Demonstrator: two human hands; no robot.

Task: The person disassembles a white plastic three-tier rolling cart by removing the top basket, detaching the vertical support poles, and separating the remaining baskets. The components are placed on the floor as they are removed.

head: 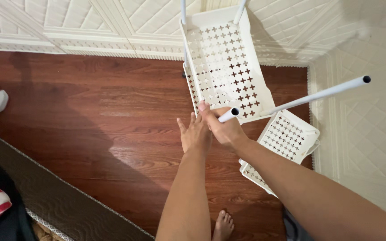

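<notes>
The right hand [225,128] grips a white pole [228,114] at the perforated shelf [222,62], best kept upright, the open left hand [195,134] steadying.

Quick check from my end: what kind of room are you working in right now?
Most likely a room in a home. There is a dark red wood-look floor, cream embossed wall panelling, a bare foot, and a white plastic shelf rack in a corner.

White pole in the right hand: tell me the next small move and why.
Probably press the white pole straight down into the corner of the upper shelf tray. The right hand grips it just below its open end at that corner, the left hand lies open beside it, and another pole leans loose.
</notes>
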